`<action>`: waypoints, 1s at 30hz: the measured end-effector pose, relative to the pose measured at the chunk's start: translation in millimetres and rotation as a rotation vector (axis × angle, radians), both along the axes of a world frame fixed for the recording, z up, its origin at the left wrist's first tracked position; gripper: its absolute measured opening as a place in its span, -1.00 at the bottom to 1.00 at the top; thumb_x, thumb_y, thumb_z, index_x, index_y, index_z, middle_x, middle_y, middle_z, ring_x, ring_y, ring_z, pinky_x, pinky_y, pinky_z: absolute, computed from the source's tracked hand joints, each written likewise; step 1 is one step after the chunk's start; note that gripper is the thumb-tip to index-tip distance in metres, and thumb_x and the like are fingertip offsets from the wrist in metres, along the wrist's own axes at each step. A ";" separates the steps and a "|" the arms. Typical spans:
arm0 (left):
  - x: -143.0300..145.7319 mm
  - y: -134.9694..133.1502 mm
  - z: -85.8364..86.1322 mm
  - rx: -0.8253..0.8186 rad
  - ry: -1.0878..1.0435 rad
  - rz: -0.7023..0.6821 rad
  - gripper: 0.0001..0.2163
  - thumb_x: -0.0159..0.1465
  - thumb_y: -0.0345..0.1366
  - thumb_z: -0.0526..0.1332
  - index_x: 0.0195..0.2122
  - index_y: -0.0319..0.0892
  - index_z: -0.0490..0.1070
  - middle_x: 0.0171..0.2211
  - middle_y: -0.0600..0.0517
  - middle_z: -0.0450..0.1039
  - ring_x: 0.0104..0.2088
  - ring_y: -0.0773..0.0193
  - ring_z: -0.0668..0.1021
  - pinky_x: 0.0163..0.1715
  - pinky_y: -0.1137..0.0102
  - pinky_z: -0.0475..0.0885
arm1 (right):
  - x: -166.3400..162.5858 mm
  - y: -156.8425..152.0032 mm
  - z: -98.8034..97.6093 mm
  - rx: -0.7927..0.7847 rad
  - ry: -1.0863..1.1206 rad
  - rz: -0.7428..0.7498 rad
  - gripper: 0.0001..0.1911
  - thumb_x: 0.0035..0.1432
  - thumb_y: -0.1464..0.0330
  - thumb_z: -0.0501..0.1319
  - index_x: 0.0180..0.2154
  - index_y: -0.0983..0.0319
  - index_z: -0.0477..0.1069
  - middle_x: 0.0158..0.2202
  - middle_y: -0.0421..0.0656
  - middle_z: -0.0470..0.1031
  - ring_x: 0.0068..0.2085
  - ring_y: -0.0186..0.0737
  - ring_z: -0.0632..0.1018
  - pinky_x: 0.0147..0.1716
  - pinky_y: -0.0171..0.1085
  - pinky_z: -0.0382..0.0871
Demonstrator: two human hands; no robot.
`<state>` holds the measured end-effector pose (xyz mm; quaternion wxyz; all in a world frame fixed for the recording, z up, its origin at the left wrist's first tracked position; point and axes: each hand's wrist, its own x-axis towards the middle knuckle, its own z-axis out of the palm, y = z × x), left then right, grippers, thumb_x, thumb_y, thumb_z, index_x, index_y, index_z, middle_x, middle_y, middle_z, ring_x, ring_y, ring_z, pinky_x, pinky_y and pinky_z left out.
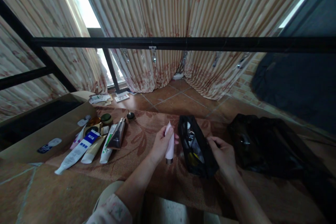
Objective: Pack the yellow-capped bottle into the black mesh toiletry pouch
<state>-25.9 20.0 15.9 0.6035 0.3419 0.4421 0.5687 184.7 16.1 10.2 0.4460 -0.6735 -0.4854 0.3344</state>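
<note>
Head camera: my left hand (160, 144) is holding a pink tube (170, 150), cap end down, fingers clamping its upper half, just left of an open black pouch (206, 169). My right hand (223, 152) is touching the pouch's right edge with curled fingers; I cannot tell whether they are pinching it. If my left fingers are loosening, the smooth tube could be slipping onto the brown cloth (140, 133); if my right hand is pushing unevenly, the pouch could be tipping and spilling the small items (191, 136) inside. On the left, a white-and-blue tube (81, 149) is showing pale characters on its blue band, too small for me to read. Stickers (49, 145) on the cardboard box (68, 121) are looking blurred too.
</note>
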 end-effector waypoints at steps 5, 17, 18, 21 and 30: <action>1.1 -1.2 2.8 -0.016 -0.023 -0.003 -0.51 0.00 0.08 0.33 -0.18 -0.17 0.35 -0.48 0.09 0.47 -0.59 0.37 0.50 -0.60 0.51 0.35 | 0.0 2.4 -4.9 0.042 0.054 -0.008 -0.59 -0.03 0.07 0.20 -0.36 0.28 0.54 -0.53 -0.16 0.52 -0.50 -0.23 0.47 -0.50 -0.33 0.27; -1.9 2.0 3.4 0.111 0.026 -0.016 -0.62 0.01 -0.05 0.38 -0.24 -0.18 0.42 -0.40 0.07 0.49 -0.42 0.35 0.53 -0.36 0.48 0.42 | -1.0 4.3 -1.1 0.112 -0.001 0.031 -0.65 0.03 0.14 0.14 -0.41 0.27 0.53 -0.48 -0.16 0.53 -0.45 -0.24 0.48 -0.43 -0.33 0.26; -1.8 1.7 3.9 0.126 0.035 -0.014 -0.63 0.01 -0.06 0.37 -0.25 -0.18 0.42 -0.41 0.07 0.49 -0.42 0.36 0.53 -0.36 0.48 0.42 | -0.8 4.5 -1.6 0.112 -0.002 0.028 -0.65 0.03 0.14 0.14 -0.41 0.27 0.53 -0.48 -0.16 0.53 -0.45 -0.24 0.48 -0.42 -0.32 0.26; -1.8 1.1 4.6 0.152 0.073 0.003 -0.66 0.02 -0.07 0.37 -0.27 -0.19 0.44 -0.43 0.08 0.49 -0.44 0.37 0.52 -0.36 0.49 0.41 | -0.2 5.1 -3.5 0.113 0.002 0.024 -0.66 0.03 0.13 0.15 -0.42 0.26 0.53 -0.48 -0.17 0.53 -0.45 -0.25 0.48 -0.42 -0.32 0.27; -2.2 2.0 2.7 0.158 0.144 0.029 -0.69 0.03 -0.09 0.36 -0.32 -0.20 0.44 -0.47 0.06 0.49 -0.47 0.34 0.51 -0.40 0.48 0.42 | 0.6 6.6 -6.0 0.121 0.018 0.028 -0.68 0.03 0.15 0.15 -0.41 0.25 0.53 -0.49 -0.17 0.53 -0.44 -0.24 0.49 -0.44 -0.33 0.28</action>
